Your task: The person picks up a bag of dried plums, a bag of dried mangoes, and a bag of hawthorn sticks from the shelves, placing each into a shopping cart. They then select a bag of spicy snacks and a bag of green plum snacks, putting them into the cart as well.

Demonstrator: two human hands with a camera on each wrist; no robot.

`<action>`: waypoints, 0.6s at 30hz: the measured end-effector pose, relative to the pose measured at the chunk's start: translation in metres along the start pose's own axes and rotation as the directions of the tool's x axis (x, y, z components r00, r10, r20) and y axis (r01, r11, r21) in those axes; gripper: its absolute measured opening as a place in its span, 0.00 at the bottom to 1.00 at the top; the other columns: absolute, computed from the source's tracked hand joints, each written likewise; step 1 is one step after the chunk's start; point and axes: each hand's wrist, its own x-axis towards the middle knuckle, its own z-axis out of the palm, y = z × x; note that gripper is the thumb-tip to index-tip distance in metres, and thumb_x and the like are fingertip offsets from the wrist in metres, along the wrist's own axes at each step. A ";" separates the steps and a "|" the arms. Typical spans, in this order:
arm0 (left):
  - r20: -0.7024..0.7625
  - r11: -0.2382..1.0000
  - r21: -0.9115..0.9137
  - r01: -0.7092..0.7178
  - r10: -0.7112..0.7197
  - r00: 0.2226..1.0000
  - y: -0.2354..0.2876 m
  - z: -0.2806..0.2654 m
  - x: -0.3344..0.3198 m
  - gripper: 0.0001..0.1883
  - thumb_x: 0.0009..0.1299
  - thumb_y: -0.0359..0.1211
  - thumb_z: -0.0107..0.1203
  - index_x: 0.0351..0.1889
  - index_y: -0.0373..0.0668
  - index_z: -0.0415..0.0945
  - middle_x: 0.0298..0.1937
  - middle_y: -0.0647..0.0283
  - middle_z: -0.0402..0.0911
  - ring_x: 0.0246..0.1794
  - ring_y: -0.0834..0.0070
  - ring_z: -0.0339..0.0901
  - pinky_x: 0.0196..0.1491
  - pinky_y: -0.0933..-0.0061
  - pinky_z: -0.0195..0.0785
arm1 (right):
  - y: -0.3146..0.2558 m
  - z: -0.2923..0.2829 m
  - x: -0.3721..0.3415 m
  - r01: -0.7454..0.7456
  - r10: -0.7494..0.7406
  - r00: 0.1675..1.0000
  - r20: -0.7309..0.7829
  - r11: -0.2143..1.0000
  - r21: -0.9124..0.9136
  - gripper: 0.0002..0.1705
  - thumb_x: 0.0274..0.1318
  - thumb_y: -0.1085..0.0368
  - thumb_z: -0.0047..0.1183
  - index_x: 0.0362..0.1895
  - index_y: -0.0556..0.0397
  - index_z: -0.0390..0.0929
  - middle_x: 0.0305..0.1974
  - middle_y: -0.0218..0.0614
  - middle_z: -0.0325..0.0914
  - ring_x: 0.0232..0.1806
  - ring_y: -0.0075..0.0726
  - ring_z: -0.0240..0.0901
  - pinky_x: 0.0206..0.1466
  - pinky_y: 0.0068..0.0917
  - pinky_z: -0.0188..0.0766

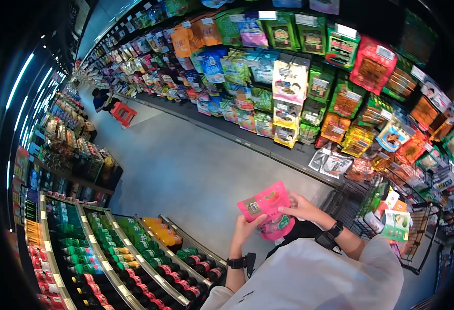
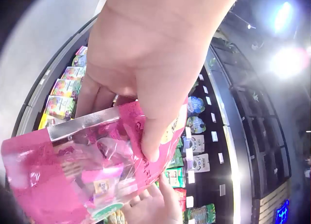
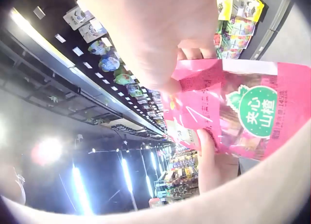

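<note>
A pink snack bag with a clear window is held up in front of the body between both hands. In the right wrist view, its round green label carries white Chinese characters, and wrapped pieces show through the window. My left hand grips one edge, its thumb lying across the pink film and the fingers behind it. The opposite edge is pinched by my right hand, thumb on the near face. Part of that hand also appears below the bag in the left wrist view.
Hanging snack packets fill the long shelf ahead. A wire cart with packages stands at the right. Bottle racks rise close at lower left. Farther down the aisle, a person is beside a red stool.
</note>
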 end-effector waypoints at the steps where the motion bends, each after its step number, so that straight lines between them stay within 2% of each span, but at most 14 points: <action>1: -0.002 1.000 -0.012 -0.007 0.007 1.000 0.006 -0.011 0.011 0.14 0.71 0.32 0.67 0.52 0.36 0.84 0.46 0.67 0.89 0.43 0.82 0.82 0.50 0.74 0.76 | 0.006 -0.003 0.020 0.054 -0.044 0.991 0.125 0.996 -0.077 0.34 0.66 0.67 0.63 0.73 0.53 0.65 0.62 0.36 0.77 0.58 0.25 0.76 0.60 0.27 0.76; 3: -0.004 0.999 -0.043 -0.018 0.018 1.000 0.018 -0.030 0.038 0.14 0.72 0.32 0.67 0.53 0.36 0.84 0.46 0.67 0.89 0.43 0.82 0.82 0.49 0.74 0.76 | 0.002 -0.007 0.049 0.051 -0.037 0.993 0.112 0.992 -0.120 0.31 0.66 0.67 0.64 0.70 0.54 0.69 0.59 0.33 0.79 0.55 0.23 0.77 0.57 0.25 0.76; 5: 0.012 1.000 0.020 -0.001 0.001 1.000 0.031 -0.049 0.068 0.14 0.71 0.32 0.67 0.52 0.36 0.84 0.45 0.66 0.89 0.43 0.82 0.82 0.49 0.74 0.76 | -0.004 -0.013 0.082 0.066 -0.051 0.993 0.104 0.987 -0.146 0.26 0.65 0.67 0.64 0.65 0.56 0.74 0.54 0.29 0.82 0.50 0.19 0.78 0.52 0.23 0.77; 9: 0.009 0.998 0.067 -0.014 0.013 1.000 0.070 -0.074 0.136 0.16 0.70 0.33 0.68 0.53 0.35 0.83 0.46 0.66 0.88 0.44 0.81 0.81 0.49 0.73 0.76 | -0.036 -0.030 0.149 0.066 -0.060 0.996 0.060 0.993 -0.102 0.20 0.64 0.69 0.64 0.59 0.57 0.78 0.50 0.29 0.84 0.48 0.19 0.79 0.52 0.23 0.77; 12: 0.060 0.985 0.141 0.096 -0.106 0.993 0.094 -0.102 0.179 0.19 0.69 0.34 0.69 0.54 0.35 0.82 0.47 0.65 0.87 0.45 0.81 0.81 0.49 0.73 0.77 | -0.065 -0.040 0.199 0.042 -0.039 0.998 0.039 0.996 -0.079 0.17 0.63 0.69 0.65 0.56 0.58 0.81 0.47 0.29 0.86 0.45 0.19 0.80 0.50 0.23 0.78; 15: 0.085 0.983 0.180 -0.045 0.030 0.996 0.112 -0.130 0.215 0.19 0.69 0.35 0.70 0.54 0.35 0.81 0.48 0.64 0.87 0.45 0.80 0.81 0.49 0.72 0.77 | -0.092 -0.039 0.250 0.050 -0.046 0.998 0.042 0.996 -0.078 0.16 0.63 0.69 0.66 0.53 0.58 0.82 0.42 0.28 0.87 0.42 0.20 0.81 0.48 0.23 0.79; 18: 0.021 0.998 -0.061 0.005 -0.003 1.000 0.122 -0.164 0.239 0.20 0.68 0.36 0.70 0.53 0.35 0.82 0.49 0.62 0.87 0.46 0.80 0.81 0.48 0.72 0.78 | -0.108 -0.033 0.300 -0.004 0.021 0.993 0.119 0.990 -0.141 0.17 0.63 0.68 0.65 0.55 0.57 0.81 0.44 0.28 0.86 0.43 0.18 0.80 0.47 0.22 0.78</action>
